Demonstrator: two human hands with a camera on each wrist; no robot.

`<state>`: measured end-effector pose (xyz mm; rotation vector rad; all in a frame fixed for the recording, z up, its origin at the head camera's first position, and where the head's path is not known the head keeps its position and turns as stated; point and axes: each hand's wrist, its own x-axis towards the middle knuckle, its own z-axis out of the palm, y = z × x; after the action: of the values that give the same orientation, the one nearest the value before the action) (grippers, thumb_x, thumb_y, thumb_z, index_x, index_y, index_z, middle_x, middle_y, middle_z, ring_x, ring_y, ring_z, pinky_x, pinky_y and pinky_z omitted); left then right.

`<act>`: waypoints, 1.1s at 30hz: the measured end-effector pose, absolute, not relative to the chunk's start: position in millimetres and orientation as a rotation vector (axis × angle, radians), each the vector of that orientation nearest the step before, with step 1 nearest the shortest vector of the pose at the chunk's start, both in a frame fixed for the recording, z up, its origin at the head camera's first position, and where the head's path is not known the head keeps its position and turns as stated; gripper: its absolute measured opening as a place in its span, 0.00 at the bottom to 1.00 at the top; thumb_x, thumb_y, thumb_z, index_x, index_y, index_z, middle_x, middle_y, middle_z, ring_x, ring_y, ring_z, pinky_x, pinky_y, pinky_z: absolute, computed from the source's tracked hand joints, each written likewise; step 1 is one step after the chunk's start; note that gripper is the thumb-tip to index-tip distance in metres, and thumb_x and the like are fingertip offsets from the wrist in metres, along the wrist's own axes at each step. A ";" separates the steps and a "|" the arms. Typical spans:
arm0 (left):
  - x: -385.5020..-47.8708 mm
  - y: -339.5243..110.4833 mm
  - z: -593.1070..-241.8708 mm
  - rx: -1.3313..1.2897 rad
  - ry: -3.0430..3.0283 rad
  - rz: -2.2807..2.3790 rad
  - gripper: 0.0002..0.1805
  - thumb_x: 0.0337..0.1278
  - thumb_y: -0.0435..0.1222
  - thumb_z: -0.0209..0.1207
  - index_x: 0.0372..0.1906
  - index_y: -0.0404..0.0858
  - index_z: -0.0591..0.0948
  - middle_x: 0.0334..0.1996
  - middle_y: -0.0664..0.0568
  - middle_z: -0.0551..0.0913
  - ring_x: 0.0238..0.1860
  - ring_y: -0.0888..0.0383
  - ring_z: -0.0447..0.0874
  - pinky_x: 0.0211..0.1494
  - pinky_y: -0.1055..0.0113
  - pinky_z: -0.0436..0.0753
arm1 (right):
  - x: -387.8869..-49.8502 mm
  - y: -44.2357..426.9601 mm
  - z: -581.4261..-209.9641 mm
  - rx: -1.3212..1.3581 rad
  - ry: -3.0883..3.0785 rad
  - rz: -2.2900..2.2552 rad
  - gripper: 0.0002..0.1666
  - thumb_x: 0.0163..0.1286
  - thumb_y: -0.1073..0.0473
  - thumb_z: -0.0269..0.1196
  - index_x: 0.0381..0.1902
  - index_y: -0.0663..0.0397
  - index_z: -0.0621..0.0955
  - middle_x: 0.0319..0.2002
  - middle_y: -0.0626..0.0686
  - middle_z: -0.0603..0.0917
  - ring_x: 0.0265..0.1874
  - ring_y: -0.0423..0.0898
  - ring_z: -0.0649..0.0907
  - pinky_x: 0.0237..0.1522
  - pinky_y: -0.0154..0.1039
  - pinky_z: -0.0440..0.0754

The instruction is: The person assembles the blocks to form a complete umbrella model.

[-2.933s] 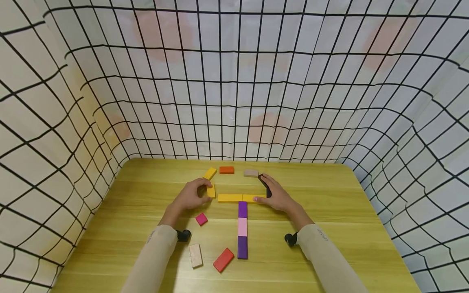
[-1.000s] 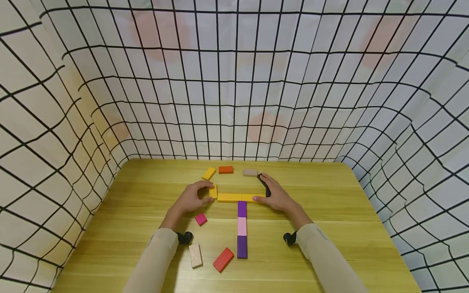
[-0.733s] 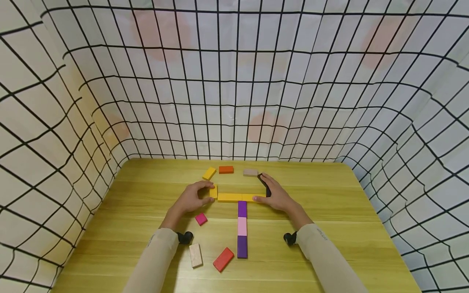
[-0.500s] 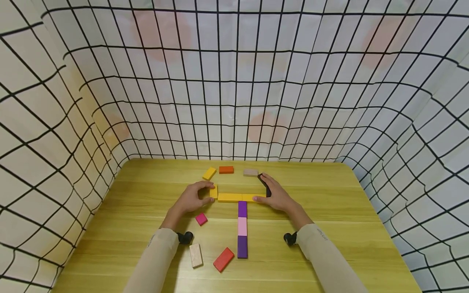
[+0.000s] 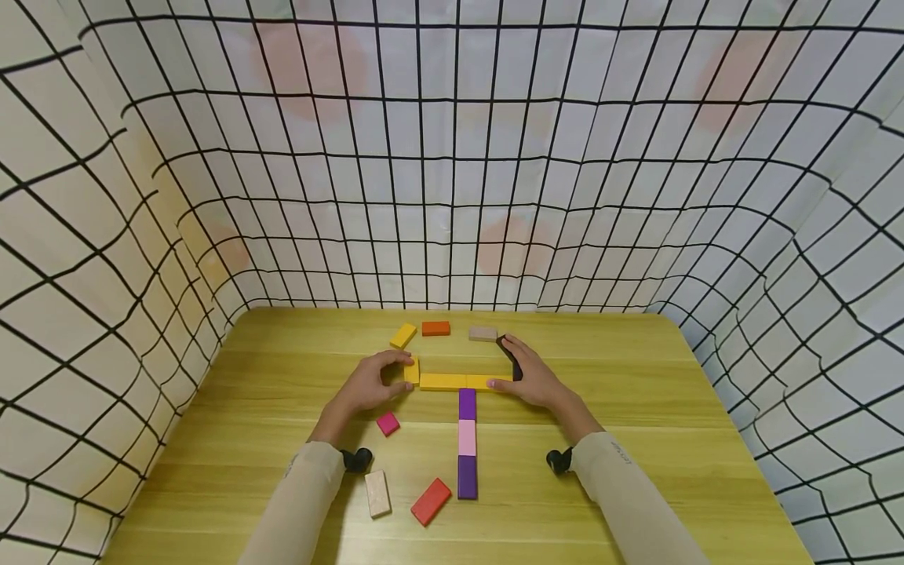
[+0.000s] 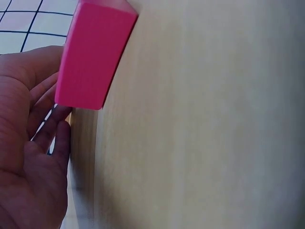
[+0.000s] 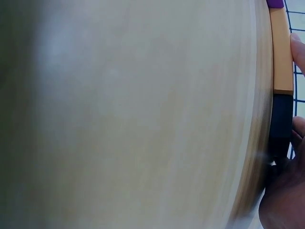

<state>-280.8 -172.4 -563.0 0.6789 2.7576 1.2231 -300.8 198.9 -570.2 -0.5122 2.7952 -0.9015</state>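
In the head view, my left hand (image 5: 370,382) pinches a yellow block (image 5: 413,372) between thumb and fingertips. That block stands at the left end of a row of two yellow blocks (image 5: 442,382), touching or almost touching it. My right hand (image 5: 533,380) curls round a black block (image 5: 518,370) at the row's right end, its thumb on the right yellow block. A dark piece (image 5: 506,346) slants beyond it, partly hidden by the fingers. From the row's middle a purple block (image 5: 468,404), a pink block (image 5: 468,437) and a dark purple block (image 5: 468,477) run toward me.
Loose blocks lie around: yellow (image 5: 403,336), orange (image 5: 435,328) and pale (image 5: 483,333) at the back; magenta (image 5: 388,424), beige (image 5: 377,493) and red (image 5: 431,501) nearer me. A black-gridded white curtain (image 5: 452,180) encloses the wooden table (image 5: 614,486) at back and sides.
Over about three seconds my left hand has slid its yellow block slightly right and straightened it against the row's end. My right hand has stayed in place. The last second shows hardly any movement.
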 end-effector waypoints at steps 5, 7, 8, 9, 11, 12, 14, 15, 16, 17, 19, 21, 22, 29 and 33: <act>-283.5 -171.6 -562.9 0.671 2.763 1.228 0.26 0.60 0.42 0.72 0.63 0.42 0.82 0.68 0.50 0.79 0.72 0.46 0.73 0.80 0.47 0.66 | -300.3 198.6 -568.1 -0.509 2.791 -0.925 0.64 0.63 0.28 0.67 0.84 0.50 0.52 0.84 0.54 0.48 0.82 0.62 0.53 0.78 0.68 0.55; -285.6 -171.1 -562.3 0.656 2.772 1.218 0.27 0.61 0.44 0.72 0.63 0.43 0.81 0.68 0.50 0.79 0.72 0.47 0.73 0.80 0.47 0.66 | -300.7 199.0 -567.7 -0.508 2.794 -0.926 0.64 0.64 0.28 0.67 0.84 0.50 0.52 0.84 0.54 0.48 0.82 0.62 0.53 0.78 0.68 0.56; -286.6 -171.2 -561.7 0.643 2.772 1.218 0.27 0.61 0.45 0.72 0.63 0.43 0.81 0.68 0.50 0.79 0.72 0.47 0.73 0.80 0.47 0.66 | -300.9 199.0 -567.5 -0.508 2.795 -0.928 0.64 0.64 0.28 0.67 0.84 0.50 0.52 0.84 0.54 0.48 0.82 0.62 0.53 0.78 0.68 0.55; -287.4 -171.4 -560.8 0.631 2.770 1.227 0.28 0.61 0.46 0.72 0.63 0.42 0.81 0.67 0.50 0.79 0.71 0.47 0.73 0.79 0.47 0.66 | -301.0 199.0 -567.1 -0.506 2.794 -0.930 0.63 0.64 0.28 0.67 0.84 0.50 0.52 0.84 0.54 0.49 0.82 0.62 0.53 0.78 0.68 0.55; -289.0 -172.1 -558.0 0.607 2.763 1.251 0.27 0.61 0.46 0.71 0.63 0.42 0.81 0.65 0.49 0.81 0.69 0.47 0.75 0.78 0.47 0.69 | -301.3 198.7 -567.0 -0.506 2.793 -0.923 0.63 0.64 0.28 0.67 0.84 0.50 0.53 0.84 0.55 0.49 0.82 0.62 0.53 0.78 0.68 0.55; -289.4 -172.4 -555.8 0.592 2.752 1.273 0.26 0.62 0.46 0.71 0.62 0.41 0.81 0.63 0.49 0.82 0.68 0.47 0.77 0.77 0.48 0.71 | -301.3 198.8 -567.1 -0.503 2.791 -0.921 0.63 0.64 0.28 0.67 0.84 0.50 0.52 0.84 0.55 0.49 0.82 0.62 0.53 0.78 0.67 0.55; -291.4 -173.5 -552.0 0.583 2.727 1.331 0.25 0.64 0.44 0.69 0.61 0.38 0.81 0.60 0.46 0.83 0.64 0.46 0.80 0.73 0.48 0.75 | -301.3 198.7 -567.4 -0.502 2.786 -0.924 0.63 0.64 0.28 0.67 0.84 0.50 0.53 0.84 0.54 0.49 0.82 0.62 0.53 0.78 0.67 0.55; -292.6 -173.8 -550.1 0.572 2.721 1.355 0.24 0.65 0.44 0.69 0.61 0.37 0.81 0.59 0.46 0.84 0.62 0.46 0.81 0.71 0.48 0.77 | -301.7 198.9 -568.4 -0.502 2.784 -0.920 0.64 0.63 0.28 0.67 0.84 0.49 0.52 0.84 0.54 0.49 0.82 0.62 0.53 0.78 0.67 0.55; -293.9 -173.9 -548.4 0.555 2.720 1.374 0.23 0.66 0.43 0.68 0.60 0.35 0.81 0.58 0.44 0.84 0.61 0.45 0.82 0.69 0.48 0.79 | -302.0 199.1 -569.4 -0.506 2.786 -0.917 0.64 0.63 0.28 0.67 0.84 0.49 0.52 0.84 0.54 0.49 0.82 0.62 0.53 0.78 0.67 0.55; -295.3 -173.9 -547.1 0.539 2.727 1.388 0.22 0.67 0.43 0.67 0.59 0.35 0.81 0.57 0.44 0.84 0.59 0.45 0.83 0.67 0.48 0.81 | -302.6 199.3 -570.7 -0.504 2.787 -0.913 0.64 0.63 0.27 0.67 0.84 0.49 0.52 0.84 0.54 0.48 0.82 0.62 0.53 0.78 0.67 0.55; -298.7 -173.1 -545.6 0.483 2.772 1.395 0.22 0.68 0.44 0.66 0.59 0.35 0.82 0.56 0.43 0.84 0.58 0.44 0.84 0.65 0.48 0.82 | -303.2 199.6 -572.9 -0.501 2.787 -0.909 0.64 0.63 0.27 0.67 0.84 0.48 0.52 0.85 0.53 0.48 0.82 0.61 0.52 0.79 0.67 0.55; -302.0 -171.6 -545.1 0.406 2.833 1.385 0.22 0.69 0.45 0.65 0.58 0.35 0.82 0.56 0.43 0.84 0.57 0.44 0.84 0.64 0.48 0.83 | -303.8 199.6 -575.0 -0.508 2.791 -0.904 0.64 0.63 0.26 0.66 0.84 0.48 0.52 0.85 0.53 0.48 0.82 0.62 0.52 0.78 0.67 0.55; -303.5 -170.8 -544.9 0.369 2.860 1.380 0.21 0.70 0.46 0.65 0.58 0.35 0.82 0.55 0.43 0.84 0.57 0.44 0.83 0.64 0.47 0.83 | -303.6 199.4 -575.3 -0.506 2.792 -0.901 0.65 0.63 0.26 0.67 0.84 0.48 0.52 0.85 0.53 0.48 0.82 0.61 0.52 0.78 0.67 0.55; -316.1 -164.8 -546.2 0.166 2.938 1.379 0.26 0.69 0.47 0.65 0.61 0.32 0.81 0.57 0.37 0.82 0.58 0.41 0.81 0.63 0.46 0.82 | -300.7 198.0 -572.1 -0.497 2.794 -0.904 0.64 0.63 0.27 0.67 0.84 0.49 0.52 0.85 0.53 0.48 0.82 0.61 0.53 0.79 0.67 0.55; -324.8 -162.4 -548.6 0.115 2.970 1.329 0.31 0.68 0.47 0.66 0.65 0.30 0.78 0.58 0.33 0.81 0.59 0.38 0.81 0.63 0.45 0.82 | -300.1 198.6 -569.6 -0.501 2.792 -0.934 0.63 0.63 0.28 0.67 0.84 0.49 0.53 0.84 0.54 0.49 0.82 0.62 0.53 0.78 0.67 0.55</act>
<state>-324.8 -162.4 -548.6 0.1148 2.9699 1.3289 -300.1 198.6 -569.6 -0.5008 2.7918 -0.9343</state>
